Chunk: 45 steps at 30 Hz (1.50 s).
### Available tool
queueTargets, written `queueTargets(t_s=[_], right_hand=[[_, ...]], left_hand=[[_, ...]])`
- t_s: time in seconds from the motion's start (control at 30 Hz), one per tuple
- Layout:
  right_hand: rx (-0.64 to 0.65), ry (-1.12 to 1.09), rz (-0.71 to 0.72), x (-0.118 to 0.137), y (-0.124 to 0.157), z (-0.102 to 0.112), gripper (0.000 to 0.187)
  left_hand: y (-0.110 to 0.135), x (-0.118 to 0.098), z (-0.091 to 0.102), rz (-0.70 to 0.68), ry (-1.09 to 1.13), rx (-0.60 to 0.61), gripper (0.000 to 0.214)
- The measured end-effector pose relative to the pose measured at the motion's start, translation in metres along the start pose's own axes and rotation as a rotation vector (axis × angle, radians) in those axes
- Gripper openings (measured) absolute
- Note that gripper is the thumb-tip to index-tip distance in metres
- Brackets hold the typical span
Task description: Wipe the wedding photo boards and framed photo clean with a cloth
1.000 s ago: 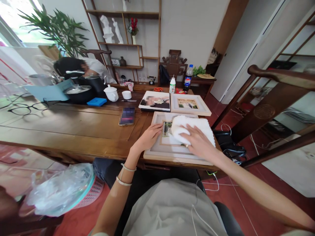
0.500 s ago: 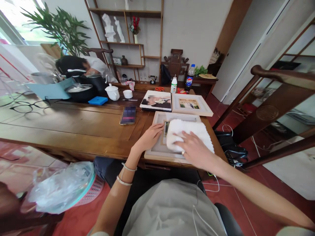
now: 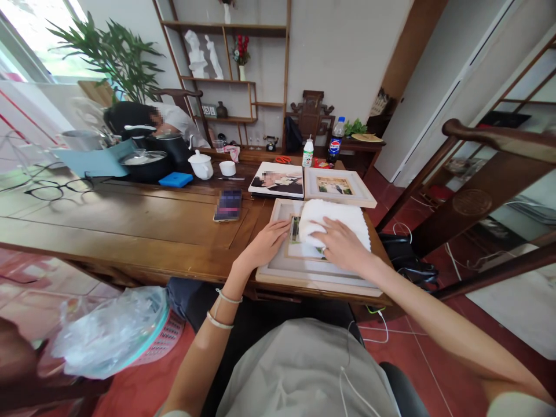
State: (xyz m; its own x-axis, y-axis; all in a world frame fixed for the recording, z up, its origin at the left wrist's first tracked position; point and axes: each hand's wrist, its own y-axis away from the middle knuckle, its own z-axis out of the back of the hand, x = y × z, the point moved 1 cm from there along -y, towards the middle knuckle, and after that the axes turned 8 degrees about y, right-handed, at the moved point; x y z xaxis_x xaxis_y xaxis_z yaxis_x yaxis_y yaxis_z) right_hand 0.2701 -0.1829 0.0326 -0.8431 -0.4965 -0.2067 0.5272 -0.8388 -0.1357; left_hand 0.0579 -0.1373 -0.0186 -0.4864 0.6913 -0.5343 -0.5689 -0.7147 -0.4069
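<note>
A light wooden picture frame lies flat at the table's near edge, with a photo inside partly covered. My left hand rests on its left side, fingers stretched out and holding nothing. Over the upper right of the frame is a folded, fluffy white cloth. My right hand holds this cloth against the frame's face, fingers spread over it. Behind lie a second framed photo and a photo panel showing people in dark and white clothes.
Left of the frame is a phone. Further back stand a white teapot, a white cup, a small white bottle and a cola bottle. A person in white leans beyond the pots. A chair stands right.
My right hand and the white cloth have moved up and away across the frame, uncovering its lower right part. My left hand stays in place on the frame.
</note>
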Motion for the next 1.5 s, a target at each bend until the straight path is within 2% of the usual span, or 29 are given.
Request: queueTargets(t_s=[0.1,0.2,0.33,0.43,0.53,0.63,0.7,0.77,0.87,0.97,1.07,1.13,1.27,1.5], right_hand=[[0.003,0.039,-0.023,-0.009,-0.017,-0.004,0.053],[0.018,0.050,0.037,0.008,-0.020,-0.003,0.052],[0.005,0.006,0.171,0.046,-0.001,0.007,0.045],[0.004,-0.067,0.267,0.057,0.023,0.023,0.041],[0.103,-0.160,0.304,0.041,0.039,0.048,0.042],[0.208,-0.247,0.305,0.006,0.037,0.071,0.048],[0.150,-0.227,0.226,-0.019,0.024,0.081,0.048],[0.003,-0.137,0.086,-0.036,0.006,0.083,0.048],[-0.240,0.012,-0.024,-0.040,-0.026,0.074,0.051],[-0.350,0.111,0.118,-0.024,-0.059,0.053,0.049],[-0.280,0.144,0.308,-0.007,-0.084,0.024,0.047],[-0.197,0.125,0.367,-0.001,-0.093,0.007,0.048],[-0.113,0.085,0.323,-0.003,-0.092,-0.007,0.047],[-0.050,0.164,0.198,-0.038,-0.055,-0.001,0.058]], left_hand=[[0.000,-0.001,0.001,0.001,0.006,0.002,0.042],[0.001,-0.001,0.001,-0.008,0.031,-0.009,0.042],[0.002,-0.002,0.001,-0.006,0.075,-0.038,0.043],[0.001,-0.002,0.001,0.001,0.072,-0.037,0.043],[0.001,-0.001,0.000,-0.005,0.048,-0.027,0.044],[0.001,0.001,-0.002,-0.004,0.031,-0.039,0.043],[0.002,0.003,-0.003,0.000,0.027,-0.048,0.043],[0.002,0.003,-0.003,0.001,0.025,-0.046,0.043],[0.002,0.003,-0.002,-0.010,0.024,-0.038,0.043],[0.001,0.002,-0.002,-0.018,0.025,-0.041,0.043],[0.001,0.002,-0.002,-0.026,0.024,-0.051,0.042],[0.001,0.002,-0.002,-0.037,0.023,-0.058,0.040],[0.001,0.002,-0.001,-0.057,0.020,-0.056,0.039],[0.001,0.005,-0.002,-0.020,0.010,-0.026,0.042]])
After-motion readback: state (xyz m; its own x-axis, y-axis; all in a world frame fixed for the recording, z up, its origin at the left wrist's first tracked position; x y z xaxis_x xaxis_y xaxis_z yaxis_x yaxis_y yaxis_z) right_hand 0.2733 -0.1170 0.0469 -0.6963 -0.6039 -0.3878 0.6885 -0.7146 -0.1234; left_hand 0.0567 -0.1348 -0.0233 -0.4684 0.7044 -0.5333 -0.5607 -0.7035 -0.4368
